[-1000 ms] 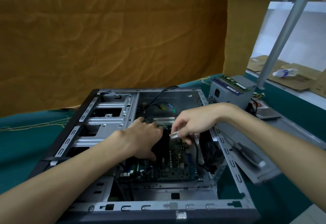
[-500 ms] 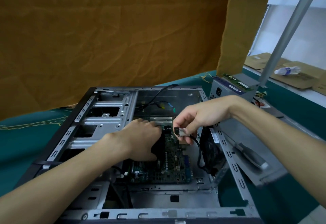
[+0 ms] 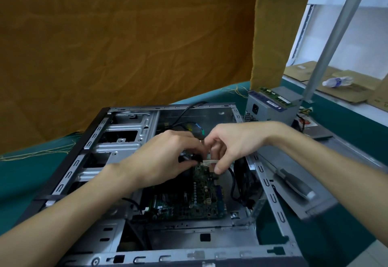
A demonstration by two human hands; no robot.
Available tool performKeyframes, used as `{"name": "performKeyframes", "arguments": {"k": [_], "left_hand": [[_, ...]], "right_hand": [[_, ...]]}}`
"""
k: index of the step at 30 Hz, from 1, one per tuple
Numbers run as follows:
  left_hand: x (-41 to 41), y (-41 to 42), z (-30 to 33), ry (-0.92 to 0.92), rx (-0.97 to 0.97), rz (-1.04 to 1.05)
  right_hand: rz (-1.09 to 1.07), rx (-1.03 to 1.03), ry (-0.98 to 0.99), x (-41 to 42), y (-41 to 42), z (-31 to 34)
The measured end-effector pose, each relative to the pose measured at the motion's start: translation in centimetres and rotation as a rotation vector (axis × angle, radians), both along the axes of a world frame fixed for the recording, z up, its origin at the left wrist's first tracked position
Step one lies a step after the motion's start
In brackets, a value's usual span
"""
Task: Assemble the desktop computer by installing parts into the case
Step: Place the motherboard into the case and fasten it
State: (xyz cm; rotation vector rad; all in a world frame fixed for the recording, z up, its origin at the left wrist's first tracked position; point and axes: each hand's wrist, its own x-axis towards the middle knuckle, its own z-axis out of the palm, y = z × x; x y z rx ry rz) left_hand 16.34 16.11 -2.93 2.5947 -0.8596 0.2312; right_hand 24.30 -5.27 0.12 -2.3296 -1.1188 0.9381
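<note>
My left hand (image 3: 168, 159) has come up to meet my right hand (image 3: 233, 147) above the motherboard (image 3: 189, 199) inside the case (image 3: 130, 132), both pinching the pale connector (image 3: 209, 162) w/ black cable (image 3: 232, 184), fingertips hiding the join.

Both forearms cut off by frame edges; left hand (image 3: 168, 159) hides its fingertips; motherboard (image 3: 189, 201) partly covered

Place: a repair workshop.
Signs: open computer case (image 3: 270, 184), loose power supply (image 3: 270, 109), screwdriver (image 3: 294, 182) on green counter (image 3: 19, 174).
</note>
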Motion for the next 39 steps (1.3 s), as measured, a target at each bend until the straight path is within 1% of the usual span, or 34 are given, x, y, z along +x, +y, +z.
{"name": "performKeyframes", "arguments": {"k": [2,3,5,7,11,13,15,17,20,22,24,25,28,31,34,37,39], "left_hand": [[0.1,-0.1,-0.1,0.012,0.037,0.008],[0.1,-0.2,-0.1,0.017,0.063,0.011],[0.3,-0.4,-0.3,0.042,0.135,0.032],[0.4,-0.6,-0.4,0.109,0.181,0.056],[1.1,-1.5,-0.1,0.329,0.125,0.006],[1.8,-2.0,0.4,0.48,0.092,-0.013],[2.5,-2.5,0.8,0.648,0.147,-0.078],[3.0,-3.2,0.9,0.721,0.246,-0.151],[3.9,-3.8,0.3,0.705,0.303,-0.134],[4.4,-4.1,-0.2,0.655,0.303,-0.112],[4.7,-4.6,-0.9,0.583,0.282,-0.105],[4.7,-5.1,-1.2,0.535,0.282,-0.12],[4.4,-6.4,-2.6,0.411,0.345,-0.161],[3.9,-6.8,-3.9,0.42,0.38,-0.188],[3.6,-7.1,-4.5,0.411,0.353,-0.19],[3.5,-7.2,-4.9,0.373,0.359,-0.156],[3.2,-7.0,-5.2,0.388,0.337,-0.137]], "right_hand": [[-0.042,-0.075,-0.255,-1.0,-0.1,-0.6],[-0.051,-0.1,-0.338,-1.5,-0.2,-0.7],[-0.058,-0.102,-0.336,-2.3,-0.8,-1.0],[-0.073,-0.114,-0.345,-2.8,-1.5,-1.1],[-0.092,-0.085,-0.504,-3.6,-2.5,-1.9],[-0.081,-0.07,-0.553,-4.0,-2.7,-2.0],[-0.074,-0.012,-0.538,-4.4,-2.8,-1.9],[-0.067,0.028,-0.47,-4.7,-3.2,-1.6],[-0.134,0.133,-0.436,-4.7,-4.2,-1.6],[-0.259,0.269,-0.47,-4.2,-4.7,-1.7],[-0.4,0.343,-0.535,-3.3,-4.4,-2.0],[-0.459,0.332,-0.564,-2.9,-3.9,-2.2],[-0.578,0.207,-0.618,-1.4,-1.9,-3.1],[-0.655,0.144,-0.687,-0.2,-0.4,-3.3],[-0.674,0.122,-0.653,0.3,0.0,-3.4],[-0.696,0.176,-0.623,0.2,-0.4,-3.7],[-0.71,0.197,-0.599,0.2,-0.6,-3.8]]}}
